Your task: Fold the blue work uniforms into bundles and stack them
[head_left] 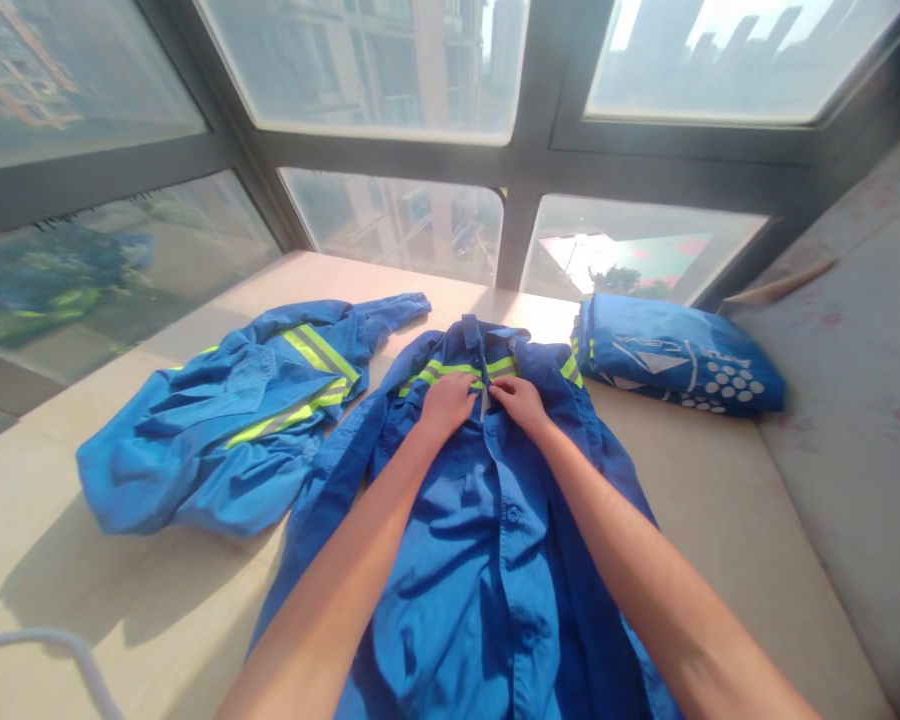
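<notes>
On the pale stone window ledge (120, 610), a blue button-front work shirt with yellow reflective stripes (487, 560) is lying flat, its long axis running from the wearer toward the glass, collar pointing at the window. Both forearms are stretching forward; the left hand (447, 400) and right hand (520, 400) are meeting at the chest placket just below the collar, fingers pinching the fabric.

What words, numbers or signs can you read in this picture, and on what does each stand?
No text can be read.
The folded shirt bears a white print of dots and lines, no legible letters.
The middle shirt and left shirt show only yellow stripes.
</notes>
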A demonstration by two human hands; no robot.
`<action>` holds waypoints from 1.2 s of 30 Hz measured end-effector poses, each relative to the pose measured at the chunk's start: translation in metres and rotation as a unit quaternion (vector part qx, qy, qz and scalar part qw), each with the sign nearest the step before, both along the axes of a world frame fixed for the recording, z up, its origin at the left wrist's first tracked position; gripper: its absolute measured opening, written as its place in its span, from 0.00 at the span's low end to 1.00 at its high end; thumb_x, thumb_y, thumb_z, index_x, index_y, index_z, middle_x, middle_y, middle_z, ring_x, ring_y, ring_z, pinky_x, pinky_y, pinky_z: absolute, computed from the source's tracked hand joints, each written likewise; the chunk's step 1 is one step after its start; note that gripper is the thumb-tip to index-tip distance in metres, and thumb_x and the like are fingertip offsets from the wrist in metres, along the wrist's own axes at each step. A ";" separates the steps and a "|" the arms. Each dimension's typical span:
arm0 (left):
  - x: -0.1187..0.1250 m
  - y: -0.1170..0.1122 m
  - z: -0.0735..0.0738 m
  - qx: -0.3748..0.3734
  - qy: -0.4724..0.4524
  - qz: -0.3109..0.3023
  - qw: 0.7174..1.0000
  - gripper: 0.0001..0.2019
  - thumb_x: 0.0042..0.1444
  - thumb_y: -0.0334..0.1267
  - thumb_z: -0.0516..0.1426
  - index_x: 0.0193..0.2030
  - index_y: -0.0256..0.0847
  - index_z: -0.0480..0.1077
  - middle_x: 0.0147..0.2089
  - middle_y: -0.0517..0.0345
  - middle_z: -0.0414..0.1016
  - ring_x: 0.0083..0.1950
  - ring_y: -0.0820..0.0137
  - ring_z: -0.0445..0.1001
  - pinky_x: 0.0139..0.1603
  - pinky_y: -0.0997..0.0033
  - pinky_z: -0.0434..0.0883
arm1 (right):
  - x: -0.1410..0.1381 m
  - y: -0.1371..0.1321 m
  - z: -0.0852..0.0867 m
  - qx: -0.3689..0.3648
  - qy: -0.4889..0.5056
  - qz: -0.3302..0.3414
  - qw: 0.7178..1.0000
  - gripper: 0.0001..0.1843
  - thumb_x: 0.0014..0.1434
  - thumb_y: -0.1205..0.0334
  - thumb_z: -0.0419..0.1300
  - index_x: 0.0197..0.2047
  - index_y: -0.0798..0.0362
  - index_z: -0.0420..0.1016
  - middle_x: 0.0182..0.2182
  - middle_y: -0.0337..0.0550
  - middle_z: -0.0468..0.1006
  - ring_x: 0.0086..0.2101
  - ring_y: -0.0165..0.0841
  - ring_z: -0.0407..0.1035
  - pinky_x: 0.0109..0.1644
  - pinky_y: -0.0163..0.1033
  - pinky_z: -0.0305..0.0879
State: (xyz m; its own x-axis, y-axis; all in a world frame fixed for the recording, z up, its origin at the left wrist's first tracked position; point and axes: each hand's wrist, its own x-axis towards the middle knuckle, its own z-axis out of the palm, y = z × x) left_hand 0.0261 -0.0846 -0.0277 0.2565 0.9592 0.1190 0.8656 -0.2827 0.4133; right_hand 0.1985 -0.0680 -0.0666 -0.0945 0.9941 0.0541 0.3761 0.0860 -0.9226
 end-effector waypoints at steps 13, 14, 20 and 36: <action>0.006 0.015 0.000 -0.028 -0.121 0.057 0.991 0.04 0.57 0.33 0.58 0.35 0.40 0.75 0.35 0.53 0.79 0.40 0.64 0.77 0.46 0.66 0.72 | 0.015 -0.004 0.010 -0.064 0.169 0.010 0.983 0.20 0.47 0.54 0.63 0.42 0.55 0.82 0.38 0.44 0.83 0.38 0.36 0.74 0.44 0.39 0.69; 0.005 0.015 0.000 -0.024 -0.139 0.061 0.988 0.04 0.58 0.33 0.58 0.35 0.40 0.74 0.34 0.53 0.79 0.39 0.65 0.77 0.45 0.67 0.72 | 0.016 -0.003 0.010 -0.067 0.175 0.007 0.982 0.21 0.47 0.54 0.63 0.43 0.55 0.82 0.39 0.44 0.83 0.38 0.36 0.74 0.44 0.39 0.69; 0.012 0.016 -0.004 -0.007 -0.221 0.077 0.972 0.03 0.57 0.33 0.58 0.36 0.39 0.73 0.35 0.55 0.80 0.37 0.68 0.77 0.43 0.69 0.73 | 0.018 -0.004 0.011 -0.069 0.206 0.000 0.976 0.23 0.48 0.48 0.67 0.43 0.55 0.83 0.40 0.44 0.83 0.39 0.37 0.74 0.44 0.39 0.68; 0.028 -0.002 0.007 0.024 -0.092 0.078 0.992 0.07 0.58 0.32 0.57 0.40 0.42 0.76 0.36 0.53 0.80 0.41 0.62 0.78 0.43 0.67 0.70 | 0.013 -0.007 0.002 -0.049 0.186 -0.020 0.981 0.21 0.46 0.50 0.68 0.40 0.54 0.82 0.37 0.45 0.84 0.39 0.40 0.76 0.46 0.43 0.72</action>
State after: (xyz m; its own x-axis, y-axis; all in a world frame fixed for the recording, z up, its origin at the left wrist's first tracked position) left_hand 0.0543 -0.0862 -0.0206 0.0757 0.9774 0.1972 0.8110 -0.1754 0.5581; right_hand 0.2117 -0.0747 -0.0647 -0.0466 0.9987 -0.0189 0.0135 -0.0182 -0.9997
